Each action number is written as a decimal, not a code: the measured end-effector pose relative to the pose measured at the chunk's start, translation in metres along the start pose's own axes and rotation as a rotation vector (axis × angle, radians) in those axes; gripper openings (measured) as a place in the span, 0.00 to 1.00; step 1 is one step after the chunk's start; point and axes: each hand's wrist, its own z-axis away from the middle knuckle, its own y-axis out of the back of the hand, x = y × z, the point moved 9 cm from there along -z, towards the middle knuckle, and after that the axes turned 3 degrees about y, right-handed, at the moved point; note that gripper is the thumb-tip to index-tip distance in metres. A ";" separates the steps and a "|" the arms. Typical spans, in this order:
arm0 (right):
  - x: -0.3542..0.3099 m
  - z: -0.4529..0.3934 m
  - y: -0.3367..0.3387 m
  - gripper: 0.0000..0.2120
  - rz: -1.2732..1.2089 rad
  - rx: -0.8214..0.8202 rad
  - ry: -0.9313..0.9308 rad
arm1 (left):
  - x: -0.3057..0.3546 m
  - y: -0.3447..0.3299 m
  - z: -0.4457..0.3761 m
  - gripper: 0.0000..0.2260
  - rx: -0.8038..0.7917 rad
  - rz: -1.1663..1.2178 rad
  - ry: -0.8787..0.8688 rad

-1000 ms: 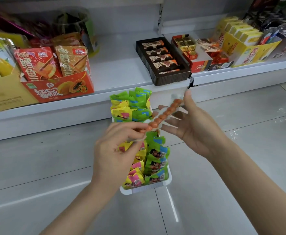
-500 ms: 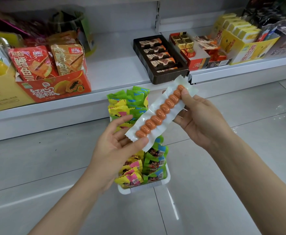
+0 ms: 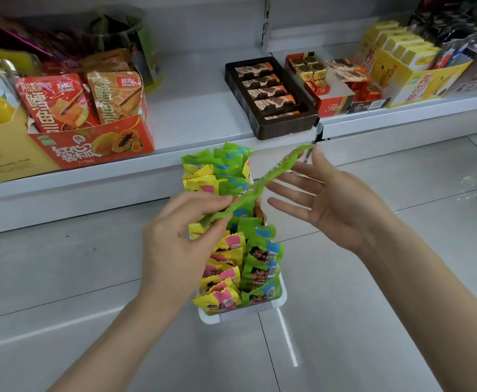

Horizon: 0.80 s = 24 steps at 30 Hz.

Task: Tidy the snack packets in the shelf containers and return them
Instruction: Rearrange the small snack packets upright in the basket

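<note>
A long snack strip shows its green side, nearly edge-on, and slants from lower left to upper right above the container. My left hand pinches the strip's lower end between thumb and fingers. My right hand is spread with straight fingers, palm facing left, and only its thumb tip meets the strip's upper end. Below both hands a white container stands on the floor, packed with rows of green and yellow snack packets; my left hand hides part of them.
The low white shelf has a bare stretch between a red papaya-print box of packets on the left and a brown chocolate tray. Red and yellow boxes fill the right. Grey floor tiles surround the container.
The strip has turned from its clear side with the orange pieces to its green side. My right hand has let go of its upper end and spread its fingers.
</note>
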 end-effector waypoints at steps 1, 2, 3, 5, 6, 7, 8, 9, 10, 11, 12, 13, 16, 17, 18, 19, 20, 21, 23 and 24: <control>0.000 0.002 -0.002 0.26 -0.036 -0.046 -0.036 | 0.010 0.000 0.001 0.14 -0.007 -0.134 -0.148; -0.002 0.004 -0.004 0.27 -0.069 -0.091 -0.061 | 0.018 -0.001 0.004 0.15 -0.012 -0.237 -0.262; -0.005 0.006 -0.004 0.27 -0.082 -0.119 -0.073 | 0.023 -0.004 0.007 0.17 -0.026 -0.303 -0.340; -0.013 0.008 0.002 0.24 0.006 -0.109 -0.051 | 0.031 -0.011 0.012 0.19 -0.076 -0.380 -0.446; -0.019 0.008 0.006 0.20 0.094 -0.088 -0.016 | 0.034 -0.015 0.015 0.20 -0.099 -0.399 -0.485; -0.024 0.009 0.010 0.16 0.178 -0.068 0.029 | 0.036 -0.018 0.016 0.22 -0.119 -0.405 -0.512; -0.029 0.011 0.014 0.12 0.238 -0.050 0.071 | 0.038 -0.020 0.017 0.23 -0.137 -0.394 -0.522; -0.033 0.013 0.017 0.09 0.275 -0.036 0.107 | 0.038 -0.022 0.017 0.24 -0.156 -0.373 -0.509; -0.039 0.015 0.020 0.07 0.300 -0.030 0.147 | 0.038 -0.023 0.017 0.25 -0.168 -0.352 -0.478; -0.047 0.019 0.024 0.07 0.322 -0.031 0.198 | 0.036 -0.023 0.018 0.25 -0.177 -0.329 -0.423; -0.057 0.022 0.027 0.06 0.340 -0.032 0.259 | 0.029 -0.022 0.019 0.25 -0.193 -0.295 -0.324; -0.068 0.026 0.032 0.05 0.349 -0.031 0.325 | 0.018 -0.020 0.019 0.26 -0.211 -0.256 -0.193; -0.099 0.040 0.044 0.03 0.368 -0.031 0.499 | 0.002 -0.027 0.029 0.18 -0.348 -0.262 -0.028; -0.105 0.044 0.046 0.06 0.376 -0.033 0.538 | 0.004 -0.036 0.034 0.15 -0.430 -0.339 -0.078; -0.108 0.048 0.047 0.08 0.382 -0.033 0.563 | 0.003 -0.047 0.041 0.16 -0.527 -0.420 -0.124; -0.108 0.050 0.047 0.09 0.385 -0.034 0.578 | 0.000 -0.058 0.048 0.20 -0.630 -0.504 -0.144; -0.106 0.052 0.046 0.10 0.386 -0.039 0.583 | -0.003 -0.067 0.052 0.23 -0.707 -0.579 -0.149; -0.101 0.053 0.044 0.09 0.386 -0.048 0.583 | -0.003 -0.073 0.055 0.24 -0.744 -0.632 -0.171; -0.090 0.054 0.039 0.07 0.396 -0.069 0.567 | 0.005 -0.077 0.059 0.18 -0.765 -0.664 -0.245; -0.084 0.054 0.036 0.06 0.405 -0.084 0.557 | 0.010 -0.076 0.060 0.14 -0.739 -0.649 -0.289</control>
